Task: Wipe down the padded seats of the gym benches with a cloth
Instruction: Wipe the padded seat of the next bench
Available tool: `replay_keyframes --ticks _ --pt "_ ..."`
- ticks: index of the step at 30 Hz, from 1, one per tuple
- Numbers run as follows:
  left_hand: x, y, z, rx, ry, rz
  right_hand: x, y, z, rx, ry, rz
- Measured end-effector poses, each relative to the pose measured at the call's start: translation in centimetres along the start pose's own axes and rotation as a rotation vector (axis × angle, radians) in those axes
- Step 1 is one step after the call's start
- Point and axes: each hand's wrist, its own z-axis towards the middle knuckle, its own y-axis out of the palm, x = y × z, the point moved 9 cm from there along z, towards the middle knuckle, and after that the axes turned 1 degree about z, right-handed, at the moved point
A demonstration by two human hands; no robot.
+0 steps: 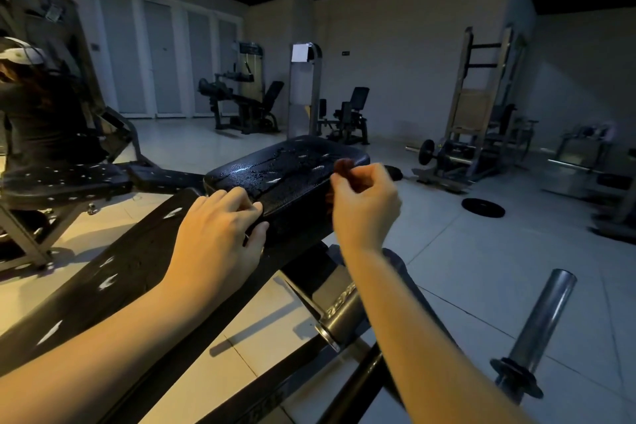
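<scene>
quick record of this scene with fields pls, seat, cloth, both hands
setting: dim gym, tiled floor
padded seat: black, droplets on top
left hand: holds seat's near edge, thumb on its front
right hand: pinches cloth at seat's right edge
cloth: dark reddish, blurred
nearby: weight plate lying right of seat

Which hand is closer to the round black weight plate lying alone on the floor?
Right. The right hand, pinching a dark reddish cloth, is raised at the seat pad's right edge, toward the weight plate. The left hand grips the pad's near corner, farther left.
</scene>
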Motion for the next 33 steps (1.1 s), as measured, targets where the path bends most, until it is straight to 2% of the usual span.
replay_keyframes --ticks 2,6,8,12,14,17,20,23,25,27,31,33 --pt "-0.1 0.0 0.0 -0.004 -0.002 0.009 -1.0 0.7 -2.6 -0.073 -0.011 0.032" --pt "-0.4 -0.1 0.0 -0.024 0.009 0.031 0.1 0.7 -4.5 -0.344 0.223 0.169" --pt "-0.4 -0.2 0.0 -0.025 0.001 0.021 0.7 -1.3 -2.5 -0.291 0.297 0.225" --pt "-0.3 -0.1 0.1 -0.015 -0.006 0.011 1.6 -5.5 3.9 0.031 0.294 0.159" --pt "-0.3 -0.2 0.2 -0.013 -0.008 0.011 2.1 -4.2 4.6 0.046 0.301 0.111" --pt "-0.3 -0.1 0.2 -0.019 -0.007 -0.005 2.0 -0.9 1.5 -0.024 0.241 0.011" --pt "-0.2 -0.1 0.3 -0.016 0.002 -0.023 0.8 0.8 -3.8 -0.114 0.189 0.073" --pt "-0.3 -0.3 0.3 -0.038 0.026 -0.026 0.0 2.4 -8.3 -0.360 0.234 0.155" --pt "-0.7 -0.4 0.3 -0.062 0.041 -0.040 -0.1 3.0 -9.6 -0.510 0.271 0.121" --pt "-1.2 -0.5 0.3 -0.092 0.044 -0.055 0.1 1.8 -8.1 -0.466 0.289 0.079" --pt "-1.0 -0.7 0.0 -0.114 0.018 -0.074 -0.1 -1.7 -2.4 -0.124 0.192 0.036" --pt "-0.8 -0.7 -0.2 -0.115 0.012 -0.071 -0.4 -0.8 -2.6 -0.104 0.174 0.011"
